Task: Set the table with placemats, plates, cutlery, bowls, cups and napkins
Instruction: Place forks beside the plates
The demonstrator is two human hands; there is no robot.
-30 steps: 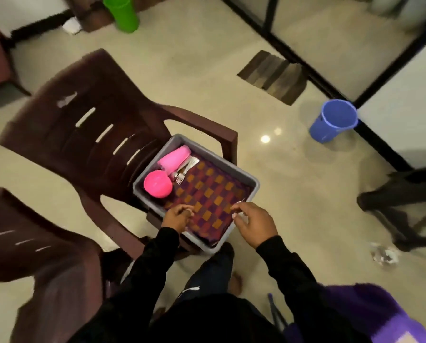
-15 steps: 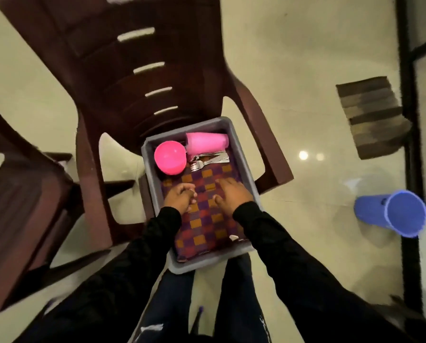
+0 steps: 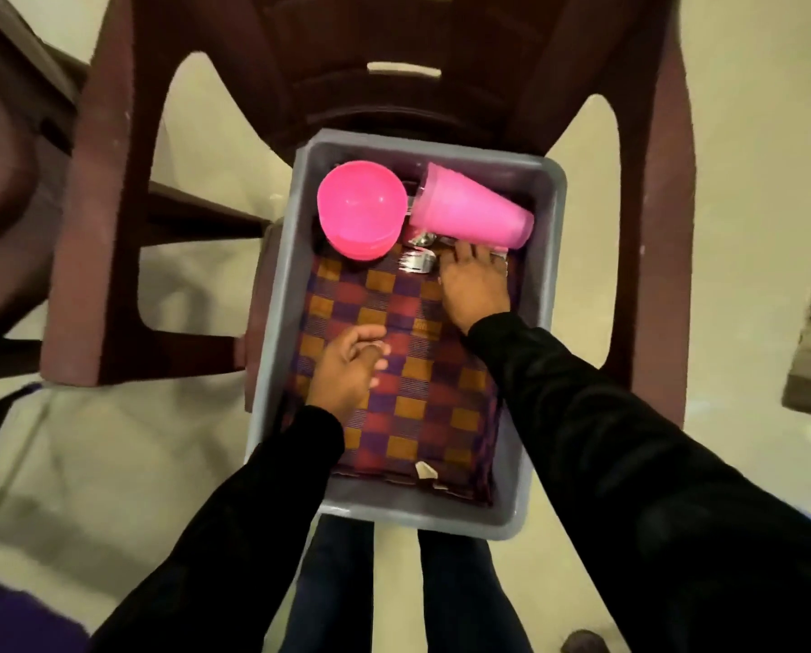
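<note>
In the grey plastic tub, we find the right hand grasping the metal cutlery beside the toppled pink plastic cup, the left hand loosely curled, holding nothing, over the checked woven placemat.

Two bare hands, left hand and right hand, no gloves. Both arms in long black sleeves reaching the wrists, plain cuffs, matte fabric with soft folds, no logos or markings readable. Possibly something thin at the right wrist, too blurred to tell. Legs in dark blue trousers, likely jeans. Dark rounded toe or shoe tip at bottom edge, unclear.
</note>
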